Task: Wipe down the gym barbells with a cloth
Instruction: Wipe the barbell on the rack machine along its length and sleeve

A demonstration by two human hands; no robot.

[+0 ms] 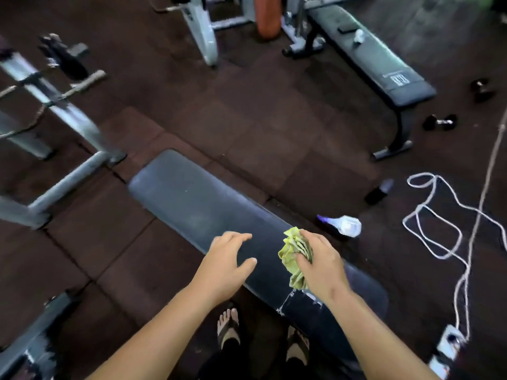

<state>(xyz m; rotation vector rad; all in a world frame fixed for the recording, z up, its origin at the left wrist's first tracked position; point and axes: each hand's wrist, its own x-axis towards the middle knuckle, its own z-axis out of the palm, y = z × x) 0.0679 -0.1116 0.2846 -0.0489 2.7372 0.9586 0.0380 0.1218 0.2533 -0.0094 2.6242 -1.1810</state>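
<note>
Cloth (295, 255) bunched in right hand (319, 266); left hand (227, 260) spread, empty.

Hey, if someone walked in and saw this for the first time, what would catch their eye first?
Probably the bright yellow-green cloth bunched in the right hand over the dark bench, with the left hand open beside it. Next, the spray bottle lying on the floor right of the bench, and the white cord looping past it.
</note>
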